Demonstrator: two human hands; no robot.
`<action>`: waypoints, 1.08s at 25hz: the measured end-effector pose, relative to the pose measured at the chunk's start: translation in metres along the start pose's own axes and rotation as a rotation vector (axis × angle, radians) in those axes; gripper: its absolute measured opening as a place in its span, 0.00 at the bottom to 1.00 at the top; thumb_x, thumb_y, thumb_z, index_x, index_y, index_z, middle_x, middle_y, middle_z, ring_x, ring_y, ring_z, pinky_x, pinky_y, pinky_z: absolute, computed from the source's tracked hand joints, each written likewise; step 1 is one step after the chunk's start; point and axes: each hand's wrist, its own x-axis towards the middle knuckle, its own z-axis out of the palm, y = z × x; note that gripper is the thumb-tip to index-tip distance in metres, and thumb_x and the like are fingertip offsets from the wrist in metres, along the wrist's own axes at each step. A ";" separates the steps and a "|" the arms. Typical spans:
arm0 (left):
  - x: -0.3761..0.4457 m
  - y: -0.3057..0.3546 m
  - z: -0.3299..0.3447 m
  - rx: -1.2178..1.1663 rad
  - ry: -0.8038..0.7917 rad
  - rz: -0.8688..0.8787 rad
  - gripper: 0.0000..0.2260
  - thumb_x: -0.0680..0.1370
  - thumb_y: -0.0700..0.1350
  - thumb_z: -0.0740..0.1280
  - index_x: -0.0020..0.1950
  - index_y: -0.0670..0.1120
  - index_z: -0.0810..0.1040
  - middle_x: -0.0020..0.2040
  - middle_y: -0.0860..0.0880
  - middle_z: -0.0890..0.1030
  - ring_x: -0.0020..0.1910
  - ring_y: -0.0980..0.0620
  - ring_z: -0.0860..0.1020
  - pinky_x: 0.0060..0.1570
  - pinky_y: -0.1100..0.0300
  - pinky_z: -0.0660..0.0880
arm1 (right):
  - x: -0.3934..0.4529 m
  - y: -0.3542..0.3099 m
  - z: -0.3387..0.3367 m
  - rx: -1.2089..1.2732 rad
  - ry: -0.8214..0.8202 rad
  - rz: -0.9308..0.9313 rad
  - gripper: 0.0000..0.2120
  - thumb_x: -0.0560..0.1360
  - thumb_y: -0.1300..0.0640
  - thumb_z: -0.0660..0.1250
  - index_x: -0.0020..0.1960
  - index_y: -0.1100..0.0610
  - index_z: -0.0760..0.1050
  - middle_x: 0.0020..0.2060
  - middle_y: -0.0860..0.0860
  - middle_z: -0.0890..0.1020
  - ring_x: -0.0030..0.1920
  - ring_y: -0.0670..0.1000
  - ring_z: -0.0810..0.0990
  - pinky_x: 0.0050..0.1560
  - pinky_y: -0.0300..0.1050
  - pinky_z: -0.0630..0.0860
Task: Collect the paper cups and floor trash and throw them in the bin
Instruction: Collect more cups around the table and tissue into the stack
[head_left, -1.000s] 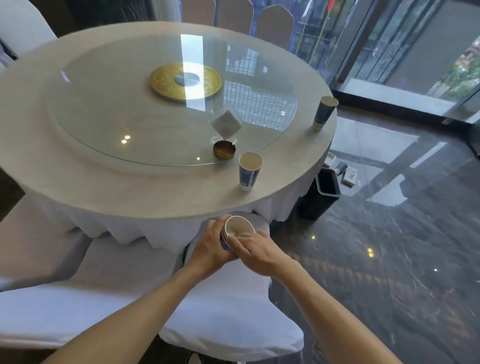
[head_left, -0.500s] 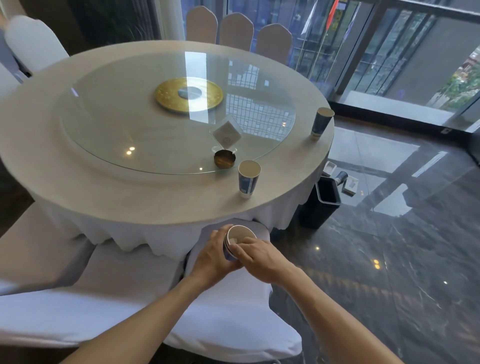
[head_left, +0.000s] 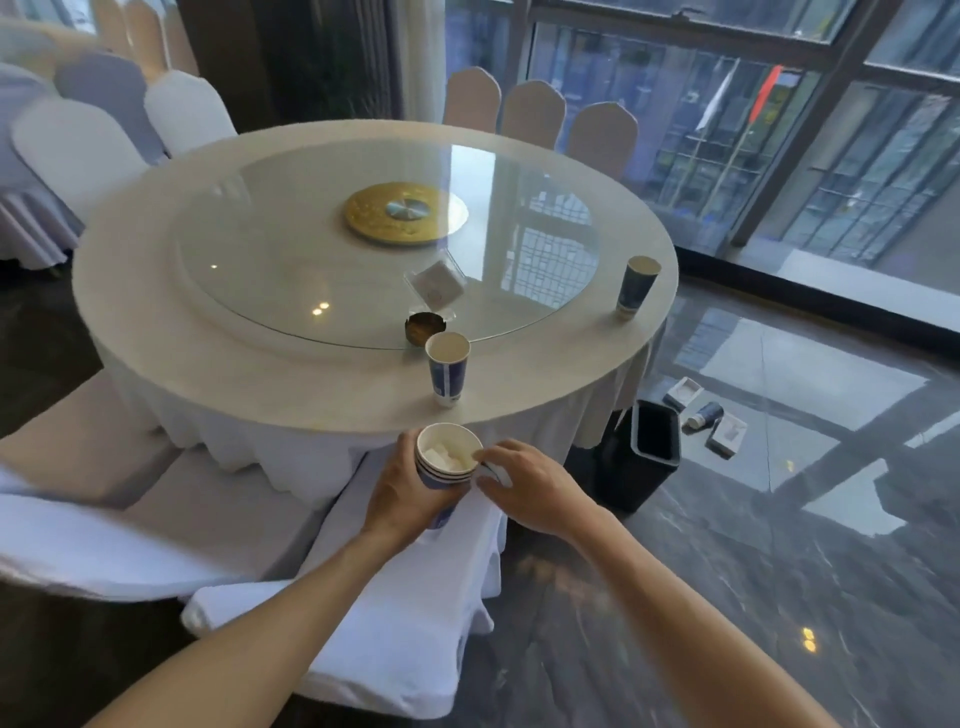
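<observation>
Several nested cups, a stack (head_left: 445, 465) with white crumpled paper inside, sit in the left hand (head_left: 410, 493), whose fingers curl round the stack's wall and grip it upright just below the tabletop (head_left: 260, 374) edge. To the right, touching the rim, the right hand (head_left: 530, 488) pinches a scrap of white paper (head_left: 493, 470) between thumb and forefinger at the stack's lip (whether it is going in or only held there, I cannot tell).

Straight ahead of both sets of fingers, a little up and away, stands the next cup (head_left: 448, 368), upright, its long axis vertical, mouth open. Either hand could reach it, but the right is the one not carrying the stack, so it looks the likelier to lift it. Further right and farther off, near the tabletop's far edge, a second cup (head_left: 637, 286) stands upright.

Right of the right hand, down on the floor, is the bin (head_left: 655, 434), and beyond it a fallen cup (head_left: 705, 414) between two small boxes (head_left: 682, 392).

Cups show blue print; no writing is legible.
</observation>
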 end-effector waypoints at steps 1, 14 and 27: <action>-0.004 0.005 0.007 0.006 0.028 0.002 0.38 0.65 0.54 0.84 0.70 0.49 0.70 0.63 0.49 0.81 0.59 0.48 0.80 0.46 0.66 0.74 | -0.008 0.007 -0.005 -0.013 -0.010 -0.016 0.19 0.83 0.46 0.64 0.73 0.44 0.73 0.67 0.47 0.78 0.64 0.51 0.79 0.61 0.48 0.79; 0.017 -0.001 0.028 -0.021 0.295 -0.145 0.41 0.63 0.52 0.86 0.70 0.47 0.71 0.64 0.46 0.77 0.62 0.45 0.77 0.54 0.56 0.75 | 0.038 0.047 -0.036 -0.103 -0.161 -0.090 0.26 0.81 0.48 0.67 0.78 0.48 0.67 0.73 0.51 0.71 0.70 0.55 0.73 0.68 0.50 0.74; 0.180 -0.058 0.004 -0.160 0.464 -0.202 0.42 0.62 0.51 0.86 0.71 0.50 0.71 0.66 0.49 0.78 0.65 0.48 0.77 0.59 0.55 0.76 | 0.261 0.058 -0.016 0.172 -0.045 0.036 0.62 0.67 0.45 0.82 0.84 0.54 0.41 0.80 0.56 0.53 0.80 0.58 0.57 0.76 0.51 0.60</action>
